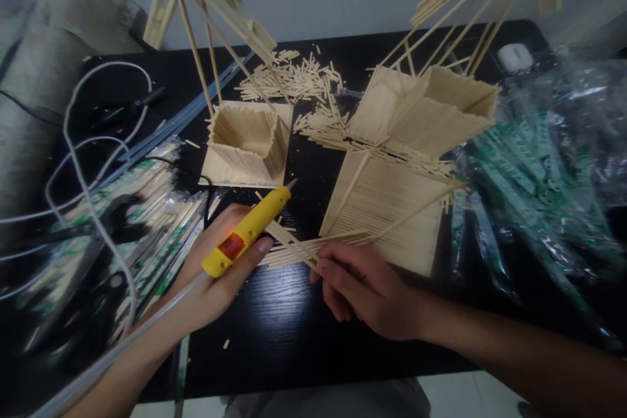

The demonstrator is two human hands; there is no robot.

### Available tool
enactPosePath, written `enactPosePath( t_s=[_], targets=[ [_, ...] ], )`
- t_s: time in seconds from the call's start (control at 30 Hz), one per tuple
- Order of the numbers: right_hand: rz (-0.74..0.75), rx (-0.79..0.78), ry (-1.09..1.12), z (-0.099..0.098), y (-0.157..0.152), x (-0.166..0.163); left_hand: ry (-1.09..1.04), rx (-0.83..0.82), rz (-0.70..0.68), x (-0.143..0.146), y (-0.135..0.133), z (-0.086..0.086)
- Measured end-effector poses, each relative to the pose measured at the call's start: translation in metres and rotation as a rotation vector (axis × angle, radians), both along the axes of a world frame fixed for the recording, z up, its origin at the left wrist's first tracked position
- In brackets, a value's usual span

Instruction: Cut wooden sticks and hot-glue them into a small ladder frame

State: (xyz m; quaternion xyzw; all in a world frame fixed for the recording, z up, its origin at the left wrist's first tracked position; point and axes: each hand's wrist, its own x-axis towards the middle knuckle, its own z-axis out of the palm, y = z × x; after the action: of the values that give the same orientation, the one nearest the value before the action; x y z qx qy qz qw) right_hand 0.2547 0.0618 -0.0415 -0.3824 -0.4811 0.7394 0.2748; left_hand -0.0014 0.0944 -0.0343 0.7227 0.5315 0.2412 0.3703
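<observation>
My left hand (215, 300) is closed around a yellow hot glue gun (259, 221), its metal tip pointing up and right. A long translucent glue stick (132, 343) runs out of its rear along my forearm. My right hand (365, 287) pinches the near ends of a few thin wooden sticks (289, 240), which slant up and left just beyond the glue gun. More loose sticks lie on the table under them. Close to my right hand is a flat panel of joined sticks (386, 199) with single sticks across it.
A square stick box on a base (245, 173) stands back left, and a second stick structure (421, 114) back right. Cut stick pieces (298, 78) are heaped between them. White cable (73, 144), pliers (127, 111) and packaged chopsticks (147, 228) lie left; plastic wrappers (533, 176) lie right.
</observation>
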Motion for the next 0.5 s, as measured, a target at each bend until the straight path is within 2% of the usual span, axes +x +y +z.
enactPosePath(
  t_s=[0.2,0.3,0.5],
  targets=[
    [0.007,-0.007,0.001,-0.0014,0.0002,0.0003,-0.021,0.045,-0.009,0.0023,-0.0011,0.0013],
    [-0.003,-0.016,0.002,-0.0017,0.0004,0.0003,-0.019,0.01,0.008,0.0016,-0.0016,0.0022],
    [-0.009,0.009,0.0,-0.0015,0.0013,0.0004,-0.135,-0.156,0.356,-0.0064,-0.0015,-0.0008]
  ],
)
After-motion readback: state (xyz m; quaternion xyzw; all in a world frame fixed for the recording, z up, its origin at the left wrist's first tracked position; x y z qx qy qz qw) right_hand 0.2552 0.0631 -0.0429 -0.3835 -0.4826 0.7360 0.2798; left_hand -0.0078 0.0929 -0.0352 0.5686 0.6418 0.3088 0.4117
